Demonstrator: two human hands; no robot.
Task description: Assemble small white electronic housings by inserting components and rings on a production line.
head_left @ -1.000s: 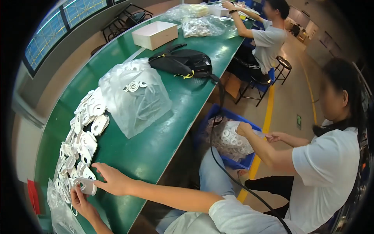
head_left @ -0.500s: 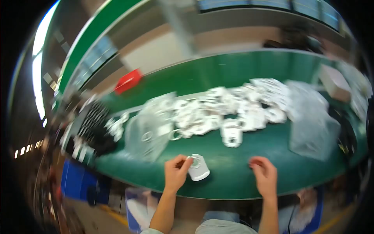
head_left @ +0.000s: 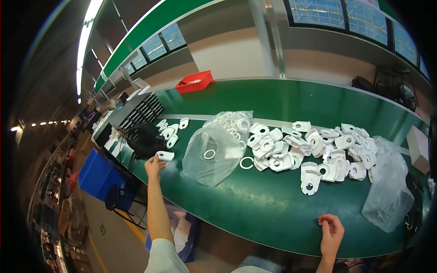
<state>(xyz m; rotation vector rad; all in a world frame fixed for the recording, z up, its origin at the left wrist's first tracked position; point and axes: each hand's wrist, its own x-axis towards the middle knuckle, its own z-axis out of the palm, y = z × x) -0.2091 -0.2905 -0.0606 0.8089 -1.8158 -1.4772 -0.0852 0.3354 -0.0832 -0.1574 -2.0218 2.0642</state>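
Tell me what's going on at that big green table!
The person's left hand is stretched out over the green table, pinching one white piece near a black object and a small group of white pieces. The right hand is over the near side, fingers curled, with nothing visible in it. A big pile of white pieces lies between a clear bag with white rings inside and another see-through bag.

No lettering is legible — the green floor sign (head_left: pixel 103 229) bears a marking too small to read.
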